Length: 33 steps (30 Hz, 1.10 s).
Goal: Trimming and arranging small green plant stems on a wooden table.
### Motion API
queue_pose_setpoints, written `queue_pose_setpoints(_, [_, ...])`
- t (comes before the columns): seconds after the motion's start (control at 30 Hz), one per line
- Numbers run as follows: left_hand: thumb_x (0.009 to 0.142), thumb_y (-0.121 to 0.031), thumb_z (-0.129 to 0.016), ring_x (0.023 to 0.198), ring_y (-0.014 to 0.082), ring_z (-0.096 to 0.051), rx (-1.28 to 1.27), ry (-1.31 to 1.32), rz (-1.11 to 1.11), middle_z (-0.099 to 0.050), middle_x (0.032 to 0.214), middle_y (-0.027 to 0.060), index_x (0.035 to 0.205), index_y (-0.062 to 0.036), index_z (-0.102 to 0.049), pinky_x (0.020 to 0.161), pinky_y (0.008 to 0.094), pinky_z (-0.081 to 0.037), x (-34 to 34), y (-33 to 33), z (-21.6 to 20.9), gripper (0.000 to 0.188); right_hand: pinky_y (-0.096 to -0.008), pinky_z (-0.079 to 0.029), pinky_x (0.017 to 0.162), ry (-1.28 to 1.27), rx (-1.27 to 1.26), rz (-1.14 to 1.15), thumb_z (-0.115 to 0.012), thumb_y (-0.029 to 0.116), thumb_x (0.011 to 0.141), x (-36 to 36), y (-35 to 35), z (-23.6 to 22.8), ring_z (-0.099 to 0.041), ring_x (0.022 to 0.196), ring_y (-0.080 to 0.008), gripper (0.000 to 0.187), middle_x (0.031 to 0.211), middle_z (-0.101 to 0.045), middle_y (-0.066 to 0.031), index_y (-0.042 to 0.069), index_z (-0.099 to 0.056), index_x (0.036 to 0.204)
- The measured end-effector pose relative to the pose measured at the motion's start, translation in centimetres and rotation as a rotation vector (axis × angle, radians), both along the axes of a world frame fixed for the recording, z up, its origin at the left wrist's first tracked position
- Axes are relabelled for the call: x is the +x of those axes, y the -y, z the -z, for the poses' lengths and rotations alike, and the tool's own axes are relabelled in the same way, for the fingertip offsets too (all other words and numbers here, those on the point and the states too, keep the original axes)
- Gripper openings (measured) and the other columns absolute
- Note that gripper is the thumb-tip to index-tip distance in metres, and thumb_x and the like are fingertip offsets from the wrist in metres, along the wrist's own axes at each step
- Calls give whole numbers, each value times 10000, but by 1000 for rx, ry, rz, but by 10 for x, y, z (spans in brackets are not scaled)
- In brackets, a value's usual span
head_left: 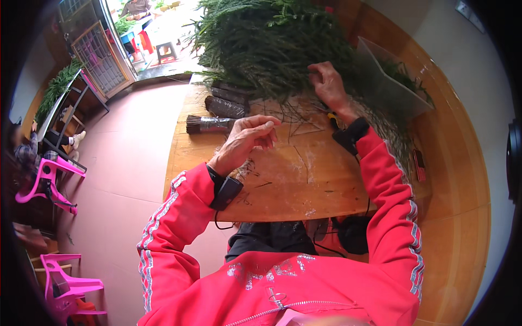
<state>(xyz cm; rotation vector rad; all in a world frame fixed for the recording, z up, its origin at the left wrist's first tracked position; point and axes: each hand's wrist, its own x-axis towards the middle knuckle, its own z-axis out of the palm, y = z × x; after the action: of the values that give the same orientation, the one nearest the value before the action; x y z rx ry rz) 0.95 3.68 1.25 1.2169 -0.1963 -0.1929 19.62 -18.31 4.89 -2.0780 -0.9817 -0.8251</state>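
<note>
My left hand (247, 140) hovers over the wooden table (337, 190), its fingers curled and thumb against the index finger. Whatever the pinch holds, if anything, is too fine to make out. Just left of it lies a bundle of thin dark stems (206, 124) wrapped in clear plastic. Behind that are more wrapped bundles (225, 107). Farther right, my right hand (328, 87) is at the front of a big heap of green needle-leaved sprigs (266, 43). Its fingers are bent together, and what they hold cannot be made out. Loose thin stems (299, 117) lie between the hands.
A yellow-and-black handle (333, 120) lies beside my right wrist. A translucent panel (397, 81) edges the heap on the right. A red object (418, 164) rests at the table's right. Pink chairs (46, 182) stand at left; another person (136, 8) sits beyond the doorway.
</note>
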Motion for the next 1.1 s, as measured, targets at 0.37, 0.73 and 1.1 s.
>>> queue_pose_setpoints(0.37, [957,-199,-553,684,79,-587,-7,20,22,-633,787,18,1077,-47,-643,640,219,-481,2,-4,1,213,-303,-504,696,-14,160,62,-610,187,906,2,-60,-23,-628,756,-147,274,1009,-634,-140,-3,-615,1104])
queue_pose_setpoints(0.73, [946,-195,-564,691,84,-586,-16,-3,-26,-633,782,13,1109,-46,-639,656,232,-490,0,-6,3,234,-320,-483,629,44,103,151,-579,78,860,-3,-51,-21,-613,687,-188,164,832,-638,-125,32,-660,995])
queue_pose_setpoints(1.1, [906,-133,-545,723,138,-626,-88,390,-589,-602,1000,77,1220,-22,-557,659,249,-513,34,-78,-21,334,-280,-466,590,-424,29,-137,-535,57,867,-51,-52,-29,-596,650,-139,160,753,-625,-62,24,-666,952])
